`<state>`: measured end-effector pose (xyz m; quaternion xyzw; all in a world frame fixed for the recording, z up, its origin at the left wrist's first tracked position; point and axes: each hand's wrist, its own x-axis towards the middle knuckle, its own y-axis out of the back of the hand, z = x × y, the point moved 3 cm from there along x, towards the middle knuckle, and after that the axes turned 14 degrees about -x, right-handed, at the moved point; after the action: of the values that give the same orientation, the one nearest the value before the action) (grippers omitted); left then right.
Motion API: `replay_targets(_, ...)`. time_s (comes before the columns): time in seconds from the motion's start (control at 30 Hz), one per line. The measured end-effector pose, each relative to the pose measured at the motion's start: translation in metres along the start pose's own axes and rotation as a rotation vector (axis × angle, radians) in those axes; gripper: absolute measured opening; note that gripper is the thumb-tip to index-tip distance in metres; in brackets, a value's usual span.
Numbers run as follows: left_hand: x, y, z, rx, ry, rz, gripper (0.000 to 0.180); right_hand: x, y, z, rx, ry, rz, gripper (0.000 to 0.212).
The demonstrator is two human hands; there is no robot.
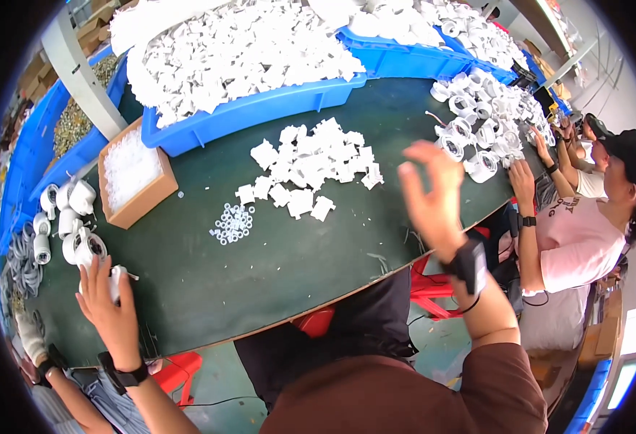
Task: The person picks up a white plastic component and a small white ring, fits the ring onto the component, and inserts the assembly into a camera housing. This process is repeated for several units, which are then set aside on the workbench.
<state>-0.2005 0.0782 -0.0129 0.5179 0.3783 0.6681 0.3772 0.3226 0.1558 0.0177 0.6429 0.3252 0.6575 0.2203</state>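
1. Left hand (112,311), near left, partly covers a white fitting (119,281); I cannot tell whether it grips.
2. Right hand (435,202), fingers spread wide, hovers near white housings (486,130) at far right.

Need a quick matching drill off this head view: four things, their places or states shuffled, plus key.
1. left hand
2. right hand
3. brown box
4. pale rings

A. open, nothing visibly held
B. in a small loose pile
C. at a white part, picture's left
D. filled with whitish pieces

Pairs: 1-C, 2-A, 3-D, 4-B
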Motion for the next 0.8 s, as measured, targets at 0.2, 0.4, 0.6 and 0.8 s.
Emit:
replay_targets(0.2, 0.03, -0.024, -0.093, 0.274, 0.086, 0.207, 0.049, 0.027, -0.021, 0.189, -0.462, -0.404, -0.283, 0.071)
replay_targets(0.4, 0.007, 0.006, -0.009, 0.054, -0.058, 0.29, 0.062, 0.049, -0.041, 0.166, -0.152, -0.3, -0.592, 0.067)
replay_targets(0.6, -0.021, 0.03, 0.095, -0.388, -0.076, 0.03, 0.07, 0.034, -0.022, 0.084, -0.149, -0.261, -0.537, 0.062)
replay_targets(0.8, -0.033, 0.04, 0.124, -0.591, -0.113, -0.103, 0.071, 0.011, -0.005, 0.049, -0.192, -0.128, -0.425, 0.059)
